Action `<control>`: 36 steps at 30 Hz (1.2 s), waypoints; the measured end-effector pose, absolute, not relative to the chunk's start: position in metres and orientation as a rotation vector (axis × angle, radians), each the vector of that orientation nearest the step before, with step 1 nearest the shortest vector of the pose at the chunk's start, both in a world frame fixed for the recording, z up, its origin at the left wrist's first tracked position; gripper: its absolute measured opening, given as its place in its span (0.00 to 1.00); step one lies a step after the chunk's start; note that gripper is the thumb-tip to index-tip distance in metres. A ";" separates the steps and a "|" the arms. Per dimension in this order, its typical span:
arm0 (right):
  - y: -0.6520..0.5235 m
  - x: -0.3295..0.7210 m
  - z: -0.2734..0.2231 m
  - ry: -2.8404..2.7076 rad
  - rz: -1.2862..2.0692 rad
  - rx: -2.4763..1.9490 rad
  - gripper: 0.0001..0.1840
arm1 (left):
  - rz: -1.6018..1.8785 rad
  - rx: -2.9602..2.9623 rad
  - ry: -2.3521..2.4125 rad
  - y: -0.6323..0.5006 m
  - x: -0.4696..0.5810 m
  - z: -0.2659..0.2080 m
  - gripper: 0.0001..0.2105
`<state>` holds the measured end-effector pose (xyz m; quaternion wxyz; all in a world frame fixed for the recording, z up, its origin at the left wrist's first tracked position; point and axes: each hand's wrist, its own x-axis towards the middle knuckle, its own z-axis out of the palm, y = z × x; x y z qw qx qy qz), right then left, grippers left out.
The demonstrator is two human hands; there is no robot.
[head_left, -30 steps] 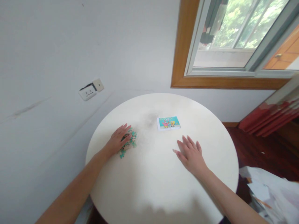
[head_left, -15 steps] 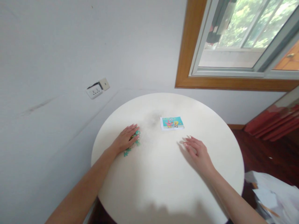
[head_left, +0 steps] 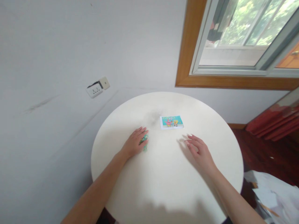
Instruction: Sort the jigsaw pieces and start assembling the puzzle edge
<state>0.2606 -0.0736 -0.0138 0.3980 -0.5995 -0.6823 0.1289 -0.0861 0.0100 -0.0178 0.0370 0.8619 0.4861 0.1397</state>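
Note:
Small green jigsaw puzzle pieces (head_left: 144, 140), some with dark patches, lie bunched on the round white table (head_left: 158, 180). My left hand (head_left: 135, 143) rests over them with fingers stretched out, so part of the bunch is hidden under the palm and fingers. To the right, my right hand (head_left: 198, 151) hovers just above the tabletop, fingers loosely apart and nothing in them. Beyond it lies a picture card (head_left: 172, 122) with a pink and a yellow cartoon figure on blue; neither hand touches it.
The table stands near a white wall with a power socket (head_left: 94, 90). A wood-framed window (head_left: 210, 81) is at the upper right. Beside the table at the lower right are a white plastic bag (head_left: 277, 186) and papers; a red curtain (head_left: 275, 124) hangs behind.
My left hand has slid right across the table, and the puzzle pieces have moved along with it. My right hand has barely shifted; its fingers are slightly more spread.

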 end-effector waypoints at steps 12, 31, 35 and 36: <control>-0.074 0.261 -0.011 -1.740 0.359 -1.491 0.19 | 0.533 2.664 1.253 -0.021 0.003 -0.008 0.22; -0.072 0.261 -0.012 -1.631 0.442 -1.438 0.16 | 0.767 2.645 1.373 -0.013 0.017 0.002 0.18; -0.073 0.262 -0.013 -1.637 0.456 -1.446 0.16 | 0.614 2.605 1.793 -0.003 -0.028 -0.011 0.23; -0.073 0.262 -0.013 -1.639 0.458 -1.448 0.16 | 0.584 2.596 1.814 -0.004 -0.035 -0.014 0.24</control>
